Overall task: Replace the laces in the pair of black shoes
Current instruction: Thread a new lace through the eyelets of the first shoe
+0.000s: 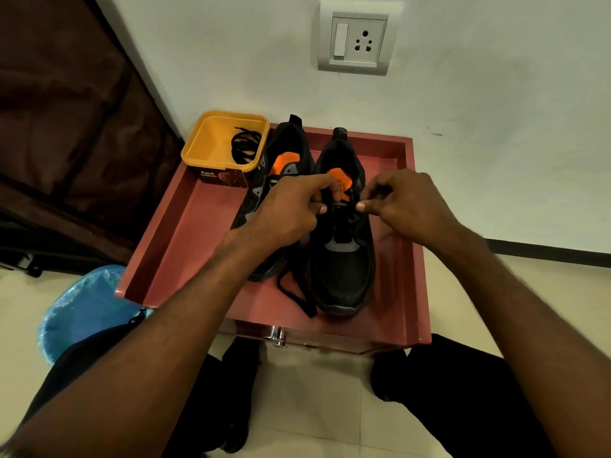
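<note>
Both hands, the left hand (291, 209) and right hand (400, 203), are pinching a black lace (297, 292) at the right shoe (344, 259), which is sitting on the red table (185, 233). It seems they are working the lace through the upper eyelets. Next, I judge, comes pulling it through evenly.

This looks like a room in a home. A white painted wall carries a switch and socket plate (357, 39) set low, with a dark skirting strip (545, 247) where the wall meets a floor of pale tiles (317, 391). A small reddish bedside cabinet (408, 259) with a raised rim and a metal drawer knob (277, 337) stands against the wall. Beside it hangs dark brown fabric (66, 127), and a bin lined with a blue plastic bag (82, 305) sits on the floor.
</note>
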Available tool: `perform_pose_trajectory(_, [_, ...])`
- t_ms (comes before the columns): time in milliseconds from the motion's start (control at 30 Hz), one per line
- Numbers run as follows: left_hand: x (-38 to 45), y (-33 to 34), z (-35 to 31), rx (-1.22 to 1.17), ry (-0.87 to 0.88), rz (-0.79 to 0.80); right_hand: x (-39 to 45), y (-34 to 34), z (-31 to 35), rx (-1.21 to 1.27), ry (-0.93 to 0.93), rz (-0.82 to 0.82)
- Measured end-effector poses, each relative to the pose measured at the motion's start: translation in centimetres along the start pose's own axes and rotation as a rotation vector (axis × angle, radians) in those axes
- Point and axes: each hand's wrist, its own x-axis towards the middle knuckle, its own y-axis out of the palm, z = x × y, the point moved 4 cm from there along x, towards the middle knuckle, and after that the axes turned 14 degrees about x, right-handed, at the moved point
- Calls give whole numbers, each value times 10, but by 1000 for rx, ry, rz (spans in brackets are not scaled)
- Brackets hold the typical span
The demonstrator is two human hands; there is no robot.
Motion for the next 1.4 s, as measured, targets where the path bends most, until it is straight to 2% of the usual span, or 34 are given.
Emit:
perform_pose_trajectory(167, [-2,-2,-1,0,11,18,3,-25,-11,-27,11,-189])
perform_pose_trajectory(300, [-2,-5,-4,11,-5,14,2,-14,-11,-17,-16,-54])
perform_pose_trajectory(433, [-2,-8,-2,39,-108,-27,1,0,-4,-35,-56,53])
perform_pose_trajectory(600, [-3,-5,-2,60,-98,-9,7,0,-5,-25,-46,61])
perform_pose_trajectory(733, [-3,-8,-4,62,-63,-14,7,-26,-13,31,-12,-120])
perform_pose_trajectory(933, [-4,-5,-6,69,-98,-8,1,-6,-3,76,-38,70])
perform_pose_trajectory(1233, [-2,-6,-6,87,-71,-9,5,-5,-6,-25,-27,75])
perform_pose_trajectory(1333, [-4,-7,-4,113,-69,-4,1,-6,-3,-2,9,120])
perform_pose_trajectory(1400, [-4,-10,-4,194,-48,-72,-5,-10,4,105,36,156])
